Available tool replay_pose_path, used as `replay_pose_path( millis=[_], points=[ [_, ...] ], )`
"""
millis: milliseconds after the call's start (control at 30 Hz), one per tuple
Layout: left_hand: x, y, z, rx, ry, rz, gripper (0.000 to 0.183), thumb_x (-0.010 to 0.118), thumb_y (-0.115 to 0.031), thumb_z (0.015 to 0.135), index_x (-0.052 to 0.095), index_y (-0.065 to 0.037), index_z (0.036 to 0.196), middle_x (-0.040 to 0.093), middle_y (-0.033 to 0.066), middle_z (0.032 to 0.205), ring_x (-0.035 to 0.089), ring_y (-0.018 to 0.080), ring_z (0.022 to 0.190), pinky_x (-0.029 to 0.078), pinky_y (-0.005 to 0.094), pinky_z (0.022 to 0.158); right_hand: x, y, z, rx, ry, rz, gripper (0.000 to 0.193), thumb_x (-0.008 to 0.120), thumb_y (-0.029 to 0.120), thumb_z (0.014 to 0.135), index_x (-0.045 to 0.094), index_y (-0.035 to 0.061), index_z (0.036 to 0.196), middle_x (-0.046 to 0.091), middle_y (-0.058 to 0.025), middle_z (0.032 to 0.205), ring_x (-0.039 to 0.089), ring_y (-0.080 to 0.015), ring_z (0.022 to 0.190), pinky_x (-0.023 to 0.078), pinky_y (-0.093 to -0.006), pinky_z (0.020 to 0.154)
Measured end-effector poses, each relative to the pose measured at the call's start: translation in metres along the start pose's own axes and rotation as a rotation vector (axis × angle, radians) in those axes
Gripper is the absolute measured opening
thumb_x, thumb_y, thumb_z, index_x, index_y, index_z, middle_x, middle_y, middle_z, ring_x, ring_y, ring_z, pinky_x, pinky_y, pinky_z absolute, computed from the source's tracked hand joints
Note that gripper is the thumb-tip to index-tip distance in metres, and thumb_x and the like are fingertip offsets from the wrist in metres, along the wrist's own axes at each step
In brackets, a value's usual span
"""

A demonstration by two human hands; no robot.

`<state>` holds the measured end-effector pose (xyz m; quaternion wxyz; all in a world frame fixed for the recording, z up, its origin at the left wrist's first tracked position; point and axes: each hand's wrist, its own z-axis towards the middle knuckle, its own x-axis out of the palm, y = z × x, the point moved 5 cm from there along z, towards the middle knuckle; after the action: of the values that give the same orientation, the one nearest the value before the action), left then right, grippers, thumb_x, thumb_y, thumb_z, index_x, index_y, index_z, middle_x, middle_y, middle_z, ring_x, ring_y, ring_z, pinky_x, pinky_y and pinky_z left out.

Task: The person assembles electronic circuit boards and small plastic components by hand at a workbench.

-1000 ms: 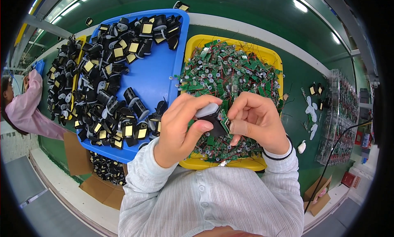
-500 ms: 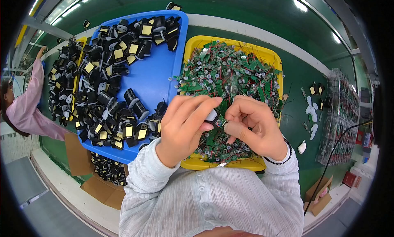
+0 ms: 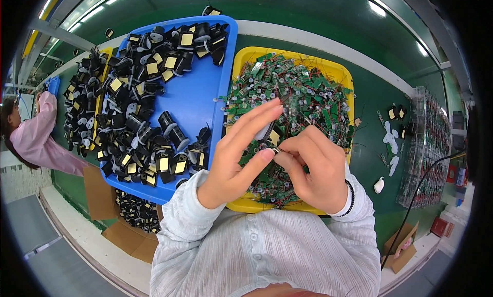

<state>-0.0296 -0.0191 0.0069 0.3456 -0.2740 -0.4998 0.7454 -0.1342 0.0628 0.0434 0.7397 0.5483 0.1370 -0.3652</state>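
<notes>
Above the yellow tray (image 3: 347, 81), my left hand (image 3: 226, 166) holds a black plastic housing (image 3: 275, 138) with a pale yellow pad and a grey end. Its thumb and fingers are spread around the piece. Close against it, my right hand (image 3: 321, 168) is closed in a pinch at the housing's near end. Between those fingertips shows a small part that looks like a circuit board (image 3: 277, 150), mostly hidden. Below both hands the tray is heaped with green circuit boards (image 3: 287, 81) with thin red wires and round whitish pieces.
Many similar black housings (image 3: 170, 130) lie in the blue tray (image 3: 190, 99) at left, beside another yellow tray (image 3: 105, 68). A cardboard box (image 3: 126, 238) sits below. Clear racks of boards (image 3: 423, 148) and white pieces (image 3: 390, 137) are right. A person in pink (image 3: 36, 135) works far left.
The housing has turned in my left hand, so its yellow pad now shows. My left fingers have straightened, and my right hand has moved slightly nearer, pinching at the housing. The other person's arm has lowered.
</notes>
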Motion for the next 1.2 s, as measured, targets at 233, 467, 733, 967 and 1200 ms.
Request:
replay_pose_path(
  millis=[233, 467, 733, 967, 1200],
  points=[
    [0.000, 0.003, -0.002, -0.100, 0.035, -0.355, 0.049, 0.051, -0.002, 0.083, 0.038, 0.000, 0.131, 0.034, 0.0127, 0.135, 0.044, 0.0212, 0.117, 0.036, 0.0337, 0.097, -0.001, 0.004, 0.002, -0.080, -0.008, -0.081, 0.019, 0.068, 0.000, 0.064, 0.056, 0.0014, 0.079, 0.047, -0.0088, 0.068, 0.052, -0.0242, 0.059, 0.042, -0.0321, 0.051],
    [-0.006, 0.000, -0.010, -0.114, -0.120, -0.143, 0.040, 0.060, -0.003, 0.079, 0.054, -0.001, 0.118, 0.051, 0.0145, 0.120, 0.058, 0.0202, 0.097, 0.051, 0.0257, 0.072, -0.007, -0.001, 0.005, 0.069, 0.150, 0.166, 0.015, 0.066, 0.000, 0.069, 0.057, 0.0008, 0.082, 0.049, -0.0090, 0.071, 0.053, -0.0229, 0.061, 0.043, -0.0299, 0.053],
    [-0.008, -0.010, -0.008, 0.023, -0.210, 0.001, 0.042, 0.064, 0.002, 0.074, 0.057, -0.002, 0.115, 0.055, 0.0150, 0.115, 0.059, 0.0203, 0.094, 0.051, 0.0265, 0.072, 0.000, -0.008, 0.005, 0.087, 0.158, 0.335, 0.018, 0.063, -0.003, 0.072, 0.059, -0.0014, 0.089, 0.057, -0.0103, 0.085, 0.057, -0.0197, 0.071, 0.047, -0.0260, 0.062],
    [-0.016, -0.009, -0.004, -0.139, -0.065, 0.000, 0.053, 0.065, -0.016, 0.077, 0.047, -0.003, 0.125, 0.055, 0.0147, 0.117, 0.057, 0.0286, 0.091, 0.048, 0.0339, 0.076, -0.010, 0.002, 0.005, 0.130, 0.075, 0.168, 0.014, 0.064, -0.005, 0.066, 0.060, -0.0020, 0.079, 0.057, -0.0107, 0.073, 0.056, -0.0204, 0.064, 0.045, -0.0272, 0.057],
    [-0.113, 0.014, -0.031, -0.462, -0.441, 1.619, 0.030, 0.068, -0.028, 0.071, 0.061, -0.003, 0.085, 0.059, 0.0086, 0.092, 0.049, 0.0257, 0.091, 0.040, 0.0375, 0.071, -0.074, -0.016, 0.030, 0.201, -0.029, -0.224, 0.013, 0.059, -0.002, 0.068, 0.058, -0.0018, 0.081, 0.057, -0.0070, 0.075, 0.055, -0.0146, 0.071, 0.042, -0.0246, 0.062]
  ],
)
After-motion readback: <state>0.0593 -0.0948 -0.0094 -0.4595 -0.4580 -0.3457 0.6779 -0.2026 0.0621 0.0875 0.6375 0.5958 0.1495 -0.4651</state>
